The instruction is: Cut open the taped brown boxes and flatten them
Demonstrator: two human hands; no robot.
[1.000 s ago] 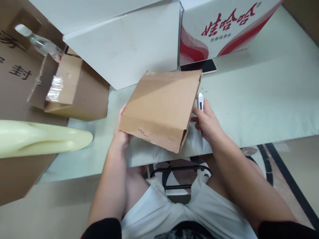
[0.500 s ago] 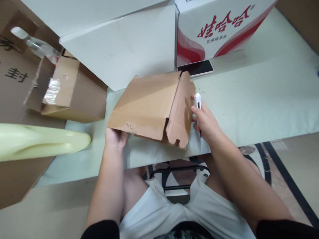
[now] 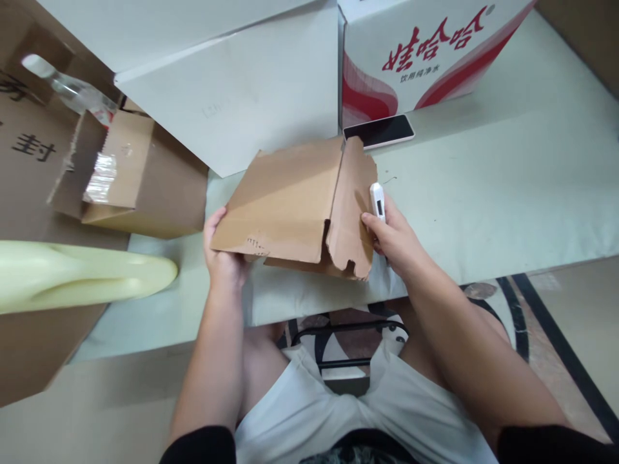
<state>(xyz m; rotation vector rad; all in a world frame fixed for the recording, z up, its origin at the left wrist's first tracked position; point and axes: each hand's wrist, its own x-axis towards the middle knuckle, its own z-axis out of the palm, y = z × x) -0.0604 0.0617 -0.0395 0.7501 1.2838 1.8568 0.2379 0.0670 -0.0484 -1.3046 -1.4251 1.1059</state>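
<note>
A brown cardboard box (image 3: 285, 193) is held tilted above the pale cloth in front of me, its side flap (image 3: 351, 212) folded down at the right. My left hand (image 3: 225, 254) grips its near left corner, thumb on the side and fingers underneath. In my right hand (image 3: 394, 235) is a slim white utility knife (image 3: 378, 201) with a dark slot; its lower end is hidden by the hand. That hand's thumb and fingers also touch the flap's right edge.
A phone (image 3: 380, 131) lies behind the box, before a red-and-white carton (image 3: 425, 64). Left of that stands a large white box (image 3: 242, 96). An open brown carton (image 3: 169, 174), a plastic bottle (image 3: 80, 93) and a pale yellow object (image 3: 97, 274) are at the left.
My left thumb has come up onto the box's left side. The box has tilted slightly, and my right hand with the utility knife has shifted left onto the flap.
</note>
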